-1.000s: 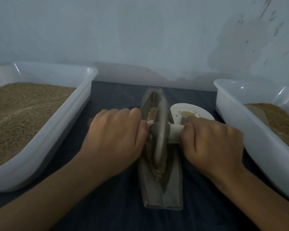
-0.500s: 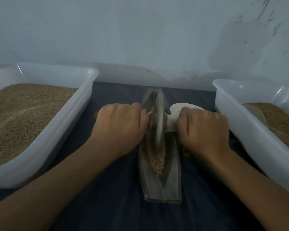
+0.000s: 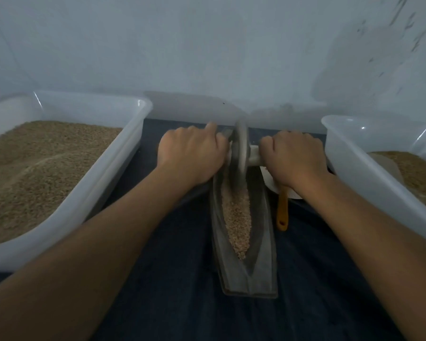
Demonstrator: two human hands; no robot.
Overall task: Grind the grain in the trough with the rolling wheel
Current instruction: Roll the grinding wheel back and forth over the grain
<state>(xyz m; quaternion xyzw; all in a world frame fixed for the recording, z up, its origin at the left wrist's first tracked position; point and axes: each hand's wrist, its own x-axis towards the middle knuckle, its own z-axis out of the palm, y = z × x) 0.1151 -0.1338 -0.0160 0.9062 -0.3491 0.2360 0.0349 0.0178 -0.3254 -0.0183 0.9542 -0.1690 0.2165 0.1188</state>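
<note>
Dark cloth-covered table bears two bins, trough, plate.

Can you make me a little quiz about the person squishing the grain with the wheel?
1. True or false: both hands grip the wheel's handle.
2. The wheel sits at which end of the trough? A near, B far.
3. What lies right of the trough?

Key: 1 true, left hand and right hand each hold an end. 2 B; grain lies behind it. 3 an orange-handled tool.
</note>
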